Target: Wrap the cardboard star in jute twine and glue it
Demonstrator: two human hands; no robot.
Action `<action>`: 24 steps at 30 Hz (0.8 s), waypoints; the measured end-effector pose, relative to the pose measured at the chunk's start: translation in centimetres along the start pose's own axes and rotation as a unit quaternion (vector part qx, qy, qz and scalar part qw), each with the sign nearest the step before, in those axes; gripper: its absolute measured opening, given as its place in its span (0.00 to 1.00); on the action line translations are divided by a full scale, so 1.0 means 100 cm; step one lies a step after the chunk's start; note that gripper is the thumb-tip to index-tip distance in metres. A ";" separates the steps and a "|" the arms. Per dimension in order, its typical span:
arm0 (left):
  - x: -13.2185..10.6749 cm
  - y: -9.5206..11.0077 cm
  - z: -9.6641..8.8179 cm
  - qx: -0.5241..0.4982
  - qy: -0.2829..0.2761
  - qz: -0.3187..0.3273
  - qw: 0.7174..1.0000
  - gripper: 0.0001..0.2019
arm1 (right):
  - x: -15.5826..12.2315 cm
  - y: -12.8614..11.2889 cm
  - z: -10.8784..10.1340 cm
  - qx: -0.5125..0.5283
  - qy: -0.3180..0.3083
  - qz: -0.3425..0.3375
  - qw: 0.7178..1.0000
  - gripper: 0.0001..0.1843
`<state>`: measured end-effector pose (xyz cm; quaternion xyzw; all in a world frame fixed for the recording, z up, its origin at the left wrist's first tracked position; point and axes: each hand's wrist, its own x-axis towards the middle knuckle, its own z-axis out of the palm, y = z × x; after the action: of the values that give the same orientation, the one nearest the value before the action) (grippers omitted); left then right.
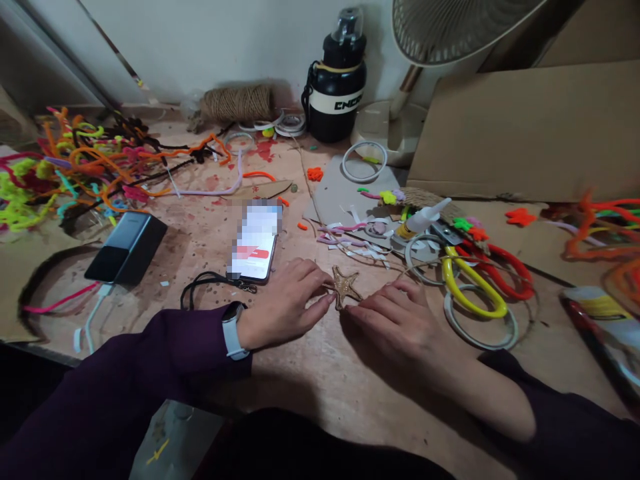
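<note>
A small brown star-shaped piece (345, 287), its outline looking like twine, is on the table between my fingertips. My left hand (287, 300) pinches its left point between thumb and fingers. From the other side, the curled fingers of my right hand (400, 320) close on the star's lower right edge. Behind it lie pink and lilac pipe-cleaner bits (345, 233) among white paper scraps. To the right are scissors with a yellow handle (473, 287) and a red handle (523, 277), beside a glue bottle (423, 219).
A lit phone (257, 247) lies behind my left hand, with a power bank (125, 248) farther left. Pipe cleaners (100, 160) heap at back left. A twine spool (239, 102), black bottle (336, 87), fan (460, 27) and cardboard (530, 133) stand behind. Tape rolls (483, 323) lie right.
</note>
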<state>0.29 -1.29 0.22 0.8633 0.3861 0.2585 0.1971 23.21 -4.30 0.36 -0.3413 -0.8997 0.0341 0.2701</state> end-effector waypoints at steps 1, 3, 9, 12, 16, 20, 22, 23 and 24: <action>0.002 0.002 -0.001 -0.004 -0.011 -0.019 1.000 0.08 | 0.001 0.000 0.000 0.001 -0.003 -0.002 1.000 0.06; 0.005 0.005 -0.002 -0.010 -0.034 -0.047 0.998 0.07 | 0.004 -0.002 0.000 0.001 -0.012 0.001 1.000 0.06; 0.009 0.006 -0.002 -0.003 -0.073 -0.070 0.995 0.06 | 0.006 -0.006 0.003 0.007 -0.012 0.008 1.000 0.07; 0.010 0.005 -0.001 -0.004 -0.080 -0.074 0.994 0.06 | 0.006 -0.006 0.003 0.011 -0.021 0.001 1.000 0.07; 0.010 0.005 -0.002 -0.010 -0.083 -0.078 0.993 0.07 | 0.008 -0.006 0.003 0.017 -0.018 0.005 1.000 0.07; 0.010 0.006 -0.003 -0.013 -0.088 -0.087 0.992 0.07 | 0.007 -0.005 0.005 0.016 -0.007 -0.002 1.000 0.06; 0.011 0.007 -0.004 -0.016 -0.088 -0.090 0.992 0.07 | 0.006 -0.004 0.006 0.017 -0.011 0.002 1.000 0.07; 0.011 0.007 -0.004 -0.018 -0.087 -0.092 0.992 0.07 | 0.006 -0.004 0.006 0.016 -0.016 0.005 1.000 0.07; 0.011 0.007 -0.003 -0.021 -0.086 -0.093 0.992 0.07 | 0.006 -0.004 0.006 0.016 -0.020 0.008 1.000 0.07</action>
<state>1.10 -0.82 1.17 0.8384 0.4407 0.1718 0.2708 22.27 -4.20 0.22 -0.3438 -0.9012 0.0574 0.2576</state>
